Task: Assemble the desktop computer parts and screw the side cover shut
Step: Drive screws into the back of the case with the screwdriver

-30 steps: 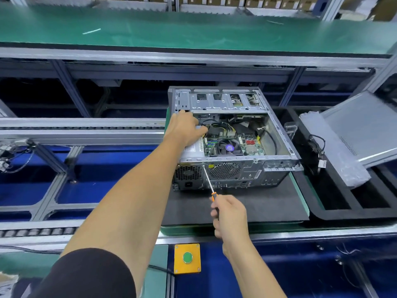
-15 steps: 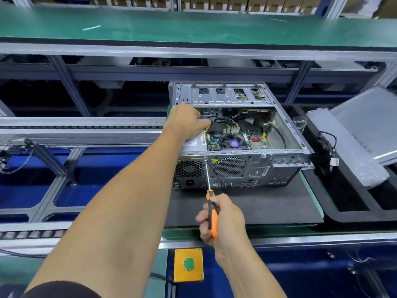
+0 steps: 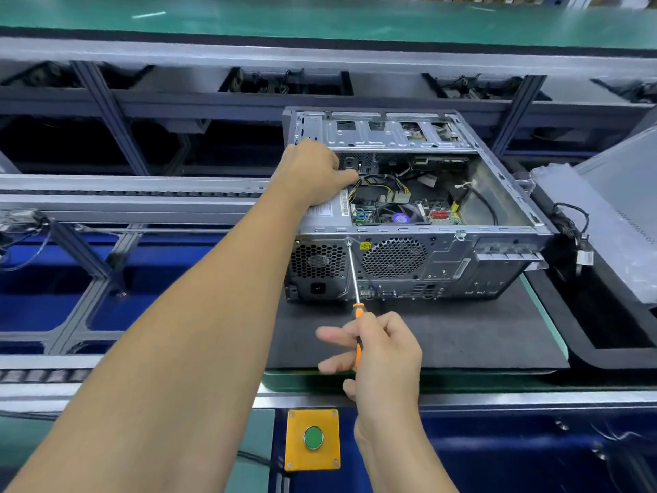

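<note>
Open computer case [image 3: 409,222] lies on a black mat [image 3: 462,336], rear panel facing the person; tray [image 3: 604,343] just right. Left hand [image 3: 313,172] grips the power supply [image 3: 327,211], fingers curled. Right hand [image 3: 384,354] pinches the screwdriver [image 3: 355,297], shaft running up-left, tip at a rear-panel screw [image 3: 349,242].

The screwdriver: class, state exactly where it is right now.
In the head view, the screwdriver is low centre, held by the right hand, with its tip at a screw on the computer case's rear panel, between the two fan grilles.

The computer case [image 3: 409,208] lies on the mat [image 3: 462,336], beyond the right hand [image 3: 380,354]. The left hand [image 3: 313,172] rests on its far-left inside. The push button box [image 3: 313,439] sits nearer than the right hand; the side cover [image 3: 625,208] leans far to its right.
</note>
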A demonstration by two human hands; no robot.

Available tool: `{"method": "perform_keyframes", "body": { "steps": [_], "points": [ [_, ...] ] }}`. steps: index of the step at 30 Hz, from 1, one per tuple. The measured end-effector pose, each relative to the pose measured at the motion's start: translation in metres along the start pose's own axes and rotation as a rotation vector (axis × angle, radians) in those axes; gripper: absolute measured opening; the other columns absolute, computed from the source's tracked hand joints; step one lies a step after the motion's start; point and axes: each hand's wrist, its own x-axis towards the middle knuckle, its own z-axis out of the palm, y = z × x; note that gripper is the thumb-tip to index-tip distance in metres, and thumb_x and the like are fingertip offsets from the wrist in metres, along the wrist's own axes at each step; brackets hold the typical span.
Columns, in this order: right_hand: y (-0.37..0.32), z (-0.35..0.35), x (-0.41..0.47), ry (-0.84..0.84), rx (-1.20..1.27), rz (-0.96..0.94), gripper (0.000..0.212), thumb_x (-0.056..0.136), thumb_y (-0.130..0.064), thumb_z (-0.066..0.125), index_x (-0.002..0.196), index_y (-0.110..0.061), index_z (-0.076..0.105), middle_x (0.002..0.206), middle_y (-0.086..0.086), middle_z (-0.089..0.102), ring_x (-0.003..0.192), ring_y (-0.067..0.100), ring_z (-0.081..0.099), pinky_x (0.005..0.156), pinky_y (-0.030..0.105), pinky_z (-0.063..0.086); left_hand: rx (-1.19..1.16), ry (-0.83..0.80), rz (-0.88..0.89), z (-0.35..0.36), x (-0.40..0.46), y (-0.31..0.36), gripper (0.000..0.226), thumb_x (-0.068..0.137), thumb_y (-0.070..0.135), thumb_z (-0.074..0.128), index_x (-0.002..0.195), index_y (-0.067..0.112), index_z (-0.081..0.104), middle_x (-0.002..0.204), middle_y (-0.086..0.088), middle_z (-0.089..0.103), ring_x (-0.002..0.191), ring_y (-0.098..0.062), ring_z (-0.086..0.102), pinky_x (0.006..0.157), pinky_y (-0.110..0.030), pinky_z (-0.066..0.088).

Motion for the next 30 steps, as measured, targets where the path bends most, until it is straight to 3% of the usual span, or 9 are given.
{"method": "perform_keyframes", "body": {
  "steps": [3, 7, 11, 14, 19, 21, 25, 27, 30],
  "points": [
    [0.008, 0.003, 0.002, 0.081, -0.035, -0.066, 0.023, 0.096, -0.021, 0.055, 0.078, -0.008, 0.050, 0.074, -0.008, 0.075, 0.040, 0.016, 0.058, 0.058, 0.031, 0.035, -0.001, 0.014, 0.012, 0.001, 0.001, 0.000, 0.058, 0.090, 0.059, 0.050, 0.055, 0.014, 0.044, 0.057, -0.004, 0.044, 0.067, -0.028, 0.046, 0.080, -0.037, 0.045],
    [0.013, 0.005, 0.006, 0.136, -0.001, -0.047, 0.027, 0.092, -0.021, 0.063, 0.065, -0.018, 0.059, 0.060, 0.008, 0.053, 0.038, 0.014, 0.048, 0.056, 0.033, 0.035, 0.035, 0.024, 0.031, 0.000, 0.001, 0.000, 0.058, 0.093, 0.059, 0.049, 0.057, 0.013, 0.045, 0.058, -0.003, 0.046, 0.069, -0.025, 0.045, 0.078, -0.037, 0.036],
    [0.013, 0.005, 0.010, 0.121, 0.081, -0.009, 0.020, 0.088, -0.015, 0.066, 0.074, -0.012, 0.053, 0.057, 0.004, 0.049, 0.037, 0.014, 0.042, 0.041, 0.025, 0.032, 0.034, 0.045, 0.037, 0.001, 0.002, 0.000, 0.057, 0.093, 0.057, 0.049, 0.057, 0.014, 0.043, 0.057, -0.003, 0.045, 0.070, -0.025, 0.046, 0.075, -0.036, 0.035],
    [0.015, 0.004, 0.013, 0.118, 0.127, 0.001, 0.025, 0.081, 0.002, 0.063, 0.078, -0.010, 0.042, 0.058, 0.007, 0.053, 0.039, 0.016, 0.038, 0.038, 0.021, 0.027, 0.021, 0.055, 0.036, 0.001, 0.002, 0.000, 0.056, 0.092, 0.057, 0.050, 0.057, 0.014, 0.042, 0.057, -0.003, 0.045, 0.068, -0.026, 0.047, 0.073, -0.035, 0.032],
    [0.017, 0.007, 0.008, 0.153, 0.083, -0.129, 0.022, 0.087, -0.008, 0.063, 0.069, -0.013, 0.054, 0.065, 0.003, 0.069, 0.051, 0.020, 0.069, 0.055, 0.033, 0.035, 0.026, 0.060, 0.038, 0.002, 0.002, -0.001, 0.056, 0.093, 0.059, 0.048, 0.059, 0.014, 0.048, 0.058, -0.003, 0.048, 0.067, -0.023, 0.047, 0.076, -0.036, 0.030],
    [0.016, 0.007, 0.004, 0.144, 0.052, -0.136, 0.027, 0.091, -0.014, 0.059, 0.064, -0.018, 0.060, 0.068, -0.003, 0.072, 0.053, 0.024, 0.072, 0.058, 0.035, 0.034, 0.023, 0.061, 0.040, 0.002, 0.002, -0.001, 0.057, 0.092, 0.060, 0.048, 0.058, 0.014, 0.048, 0.059, -0.003, 0.049, 0.068, -0.024, 0.048, 0.076, -0.036, 0.030],
    [0.012, 0.007, 0.003, 0.094, 0.017, -0.071, 0.026, 0.092, -0.016, 0.053, 0.068, -0.010, 0.061, 0.074, -0.004, 0.076, 0.034, 0.024, 0.052, 0.046, 0.029, 0.038, 0.020, 0.057, 0.035, 0.002, 0.001, 0.000, 0.057, 0.092, 0.059, 0.049, 0.058, 0.013, 0.048, 0.059, -0.003, 0.048, 0.071, -0.027, 0.049, 0.077, -0.037, 0.032],
    [0.013, 0.008, 0.006, 0.092, 0.021, -0.035, 0.023, 0.091, -0.017, 0.054, 0.074, -0.002, 0.060, 0.069, 0.000, 0.074, 0.041, 0.025, 0.041, 0.044, 0.029, 0.036, 0.027, 0.056, 0.036, 0.001, 0.001, 0.001, 0.056, 0.092, 0.058, 0.048, 0.059, 0.013, 0.049, 0.060, -0.004, 0.049, 0.073, -0.028, 0.050, 0.077, -0.037, 0.032],
    [0.015, 0.008, 0.010, 0.111, 0.044, -0.032, 0.019, 0.089, -0.014, 0.065, 0.078, -0.003, 0.054, 0.057, 0.002, 0.064, 0.052, 0.023, 0.034, 0.052, 0.034, 0.030, 0.027, 0.061, 0.038, 0.001, 0.001, 0.002, 0.057, 0.093, 0.057, 0.048, 0.058, 0.013, 0.047, 0.060, -0.005, 0.048, 0.073, -0.029, 0.049, 0.075, -0.037, 0.030]
  ]
}}
